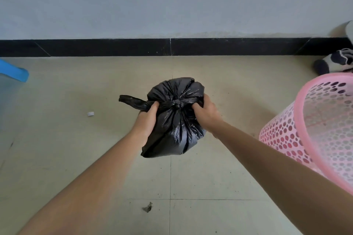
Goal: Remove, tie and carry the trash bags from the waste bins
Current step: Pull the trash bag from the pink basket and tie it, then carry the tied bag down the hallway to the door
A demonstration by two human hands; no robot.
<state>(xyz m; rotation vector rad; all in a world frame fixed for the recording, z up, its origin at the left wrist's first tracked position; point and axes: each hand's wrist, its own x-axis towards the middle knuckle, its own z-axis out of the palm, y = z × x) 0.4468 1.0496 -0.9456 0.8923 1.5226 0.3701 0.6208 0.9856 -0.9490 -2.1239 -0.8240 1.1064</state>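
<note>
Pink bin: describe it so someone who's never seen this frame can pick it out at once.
Start at the black baseboard along the foot of the wall, then drop to the tiled floor at the right edge of the view. The pink bin stands there, right of the black trash bag held in both hands. It is the only pink thing, its plastic wall perforated with round holes.

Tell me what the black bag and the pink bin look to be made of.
Black bag: thin plastic film, glossy; it crinkles and gathers into a knot. Pink bin: moulded plastic, probably rigid, smooth, its wall pierced with round holes.
</note>
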